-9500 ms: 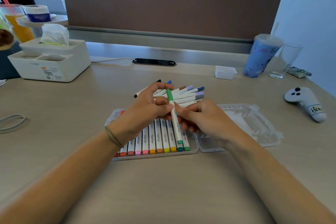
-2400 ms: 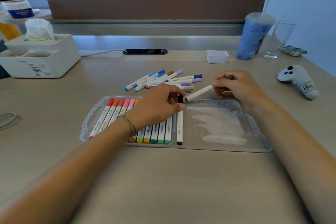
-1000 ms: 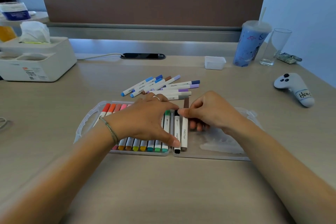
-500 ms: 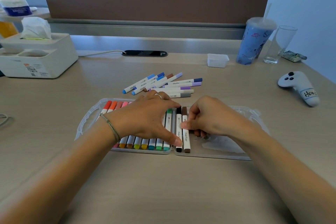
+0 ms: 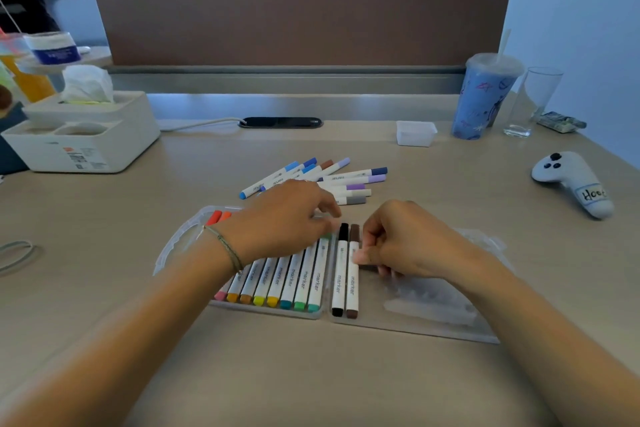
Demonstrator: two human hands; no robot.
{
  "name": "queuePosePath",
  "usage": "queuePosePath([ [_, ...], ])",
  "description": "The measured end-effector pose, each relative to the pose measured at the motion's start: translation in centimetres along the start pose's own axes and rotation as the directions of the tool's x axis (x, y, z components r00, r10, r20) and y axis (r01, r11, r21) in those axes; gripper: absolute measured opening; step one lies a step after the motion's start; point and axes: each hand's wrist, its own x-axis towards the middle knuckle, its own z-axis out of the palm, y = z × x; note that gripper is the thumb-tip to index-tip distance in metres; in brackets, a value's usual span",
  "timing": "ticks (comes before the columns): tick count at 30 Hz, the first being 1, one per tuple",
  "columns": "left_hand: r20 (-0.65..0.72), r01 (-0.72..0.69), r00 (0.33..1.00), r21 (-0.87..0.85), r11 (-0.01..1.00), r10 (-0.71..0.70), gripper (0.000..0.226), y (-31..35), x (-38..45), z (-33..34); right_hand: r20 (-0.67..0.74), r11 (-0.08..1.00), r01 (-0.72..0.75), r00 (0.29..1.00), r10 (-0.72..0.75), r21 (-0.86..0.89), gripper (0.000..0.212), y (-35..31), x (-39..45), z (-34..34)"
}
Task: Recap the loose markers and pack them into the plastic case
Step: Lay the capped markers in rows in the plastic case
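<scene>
Beside the black, brown marker (image 5: 352, 274) (lengthwise, front-to-back).

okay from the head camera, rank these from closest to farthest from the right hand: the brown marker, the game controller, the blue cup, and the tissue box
From the right hand:
1. Brown marker, touching its thumb, in the case.
2. Game controller, off to the right.
3. Blue cup, far right at the back.
4. Tissue box, far left.

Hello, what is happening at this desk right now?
A person is packing markers into an open clear plastic case. The right hand touches the brown marker lying beside the black marker. The left hand rests over the coloured row. A pile of loose markers waits behind the case.
</scene>
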Motion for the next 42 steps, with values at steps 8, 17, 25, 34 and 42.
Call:
queuePosePath([
  [8,-0.187,0.123,0.98,0.283,0.951,-0.071,0.023,-1.0,4.1,0.4,-0.193,0.995,0.044,0.981,-0.026,0.091,0.024,0.8,0.7,-0.4],
  [17,-0.199,0.089,0.98,0.288,0.953,-0.032,0.021,-1.3,5.0,1.2,-0.3,0.982,0.053,0.954,0.004,0.182,0.025,2.7,1.9,-2.2],
  [25,-0.228,0.057,0.95,-0.543,0.838,-0.212,0.009,-3.2,4.3,0.0,-0.268,0.984,0.089,0.962,-0.044,0.157,0.009,1.9,5.6,-5.7],
  [34,-0.079,0.017,0.986,-0.834,0.551,-0.15,0.024,-1.9,2.1,-0.8,-0.177,0.884,0.177,0.978,-0.11,0.432,0.006,0.1,6.4,-5.6],
  [42,-0.018,0.142,0.949,-0.867,0.477,-0.316,0.014,-3.2,1.0,-0.9,-0.181,0.966,0.048,0.979,-0.096,-0.254,0.005,2.9,10.6,-3.7],
])
